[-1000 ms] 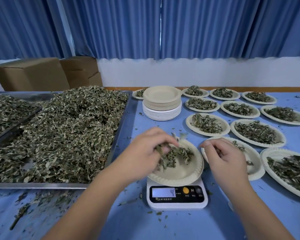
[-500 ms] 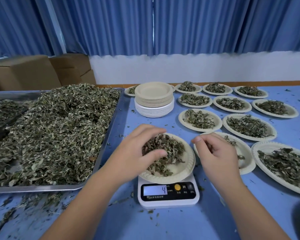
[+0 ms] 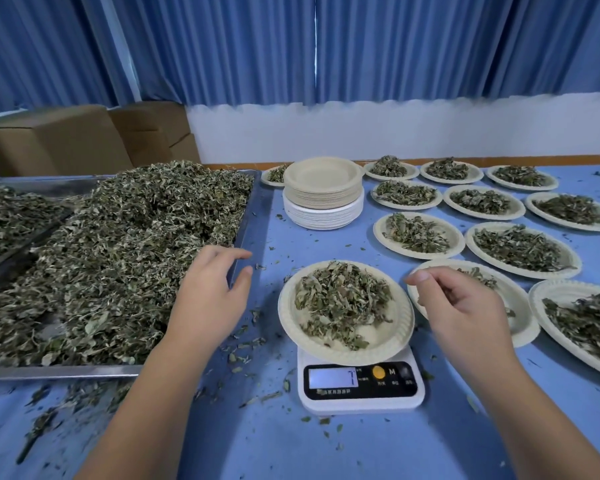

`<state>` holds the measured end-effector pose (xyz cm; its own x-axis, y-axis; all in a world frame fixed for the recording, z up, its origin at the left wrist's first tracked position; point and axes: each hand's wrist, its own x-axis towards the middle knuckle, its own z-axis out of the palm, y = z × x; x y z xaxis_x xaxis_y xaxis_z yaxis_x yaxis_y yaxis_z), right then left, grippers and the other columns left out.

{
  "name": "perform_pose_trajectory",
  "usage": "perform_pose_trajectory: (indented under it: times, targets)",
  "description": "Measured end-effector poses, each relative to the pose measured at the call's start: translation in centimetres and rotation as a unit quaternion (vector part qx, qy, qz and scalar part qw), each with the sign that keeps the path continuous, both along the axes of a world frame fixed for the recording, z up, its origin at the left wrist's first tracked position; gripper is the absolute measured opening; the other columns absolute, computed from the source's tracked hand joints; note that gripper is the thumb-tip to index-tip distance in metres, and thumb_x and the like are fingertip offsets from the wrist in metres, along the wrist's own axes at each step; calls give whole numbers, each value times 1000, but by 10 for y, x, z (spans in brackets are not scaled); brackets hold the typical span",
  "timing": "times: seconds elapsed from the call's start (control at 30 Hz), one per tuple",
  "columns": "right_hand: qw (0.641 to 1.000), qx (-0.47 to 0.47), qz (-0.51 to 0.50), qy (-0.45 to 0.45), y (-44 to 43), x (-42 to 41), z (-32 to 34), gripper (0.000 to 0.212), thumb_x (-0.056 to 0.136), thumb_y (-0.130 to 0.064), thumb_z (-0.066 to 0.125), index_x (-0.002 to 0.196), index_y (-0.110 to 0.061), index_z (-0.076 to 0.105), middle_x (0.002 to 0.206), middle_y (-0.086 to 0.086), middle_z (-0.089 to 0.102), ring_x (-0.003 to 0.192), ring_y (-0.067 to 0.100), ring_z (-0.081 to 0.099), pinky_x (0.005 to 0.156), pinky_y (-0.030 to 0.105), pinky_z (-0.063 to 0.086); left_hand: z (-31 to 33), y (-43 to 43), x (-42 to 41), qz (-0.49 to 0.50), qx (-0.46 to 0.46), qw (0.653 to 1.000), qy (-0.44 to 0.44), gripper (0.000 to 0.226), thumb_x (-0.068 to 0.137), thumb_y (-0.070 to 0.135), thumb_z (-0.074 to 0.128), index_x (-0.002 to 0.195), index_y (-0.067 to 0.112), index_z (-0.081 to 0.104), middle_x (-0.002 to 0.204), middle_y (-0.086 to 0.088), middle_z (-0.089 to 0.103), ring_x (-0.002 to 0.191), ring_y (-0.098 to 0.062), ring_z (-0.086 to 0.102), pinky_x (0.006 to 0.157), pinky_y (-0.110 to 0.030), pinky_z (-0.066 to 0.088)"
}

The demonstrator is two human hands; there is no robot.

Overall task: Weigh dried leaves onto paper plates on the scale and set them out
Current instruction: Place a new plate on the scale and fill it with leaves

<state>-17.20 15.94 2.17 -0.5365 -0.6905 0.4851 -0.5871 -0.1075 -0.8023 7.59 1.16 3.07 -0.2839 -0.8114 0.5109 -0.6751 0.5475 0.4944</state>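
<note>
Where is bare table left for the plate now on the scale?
Bare table: the strip between the metal tray and the stack of empty plates, and the near edge before the scale, both strewn with leaf crumbs. Right of the scale is crowded: filled plates nearly rim to rim.

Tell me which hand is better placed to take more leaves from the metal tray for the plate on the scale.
Left. The left hand is open at the right side of the metal tray, beside the leaves; the right hand is beyond the plate on the scale, fingers curled.
</note>
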Motion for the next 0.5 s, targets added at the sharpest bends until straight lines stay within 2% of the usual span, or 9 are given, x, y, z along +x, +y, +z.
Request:
perform_pose_trajectory:
  times: [0.1, 0.2, 0.3, 0.37, 0.43, 0.5]
  targets:
    - [1000, 17, 5, 1, 1, 0, 0, 19, 92, -26, 57, 76, -30, 66, 58, -6, 56, 52, 6, 45, 50, 19, 34, 0, 7, -6, -33, -2, 999, 15, 22, 94, 22, 58, 114, 21, 66, 105, 15, 49, 88, 3, 45, 80, -16, 32]
    - [999, 39, -12, -13, 1, -1, 0, 17, 89, -28, 58, 74, -31, 64, 59, -5, 57, 52, 6, 46, 52, 26, 39, -1, 12, -14, -51, -5, 999, 16, 20, 94, 21, 58, 113, 20, 66, 105, 13, 52, 92, -2, 50, 82, -20, 37]
    - [996, 84, -36, -21, 0, -5, -3, 16, 90, -29, 58, 74, -30, 61, 58, -2, 55, 51, 6, 49, 46, 14, 38, -1, 18, -19, -44, 9, 999, 30, 18, 95, 20, 57, 108, 18, 67, 94, 11, 55, 79, 0, 53, 75, -17, 42]
    - [991, 127, -49, -17, -1, -9, -5, 8, 90, -33, 57, 84, -29, 61, 56, -5, 57, 51, 6, 51, 43, 12, 37, 0, 23, -22, -15, -3, 1000, 24, 16, 95, 22, 54, 99, 17, 69, 77, 11, 58, 69, -6, 54, 66, -28, 46]
    - [984, 165, -52, -32, -3, -11, -9, 11, 91, -37, 56, 95, -29, 62, 60, -4, 63, 45, 5, 53, 39, 12, 35, 1, 29, -26, 19, -10, 1000, -3, 20, 94, 27, 52, 92, 17, 68, 63, 9, 53, 59, -13, 52, 53, -30, 39]
    - [978, 197, -54, -44, -4, -12, -11, 18, 90, -41, 56, 101, -28, 62, 73, -2, 67, 44, 4, 55, 46, 21, 41, 0, 32, -29, 42, 27, 998, -41, 25, 95, 35, 49, 99, 19, 67, 64, 6, 57, 61, -18, 55, 52, -28, 34]
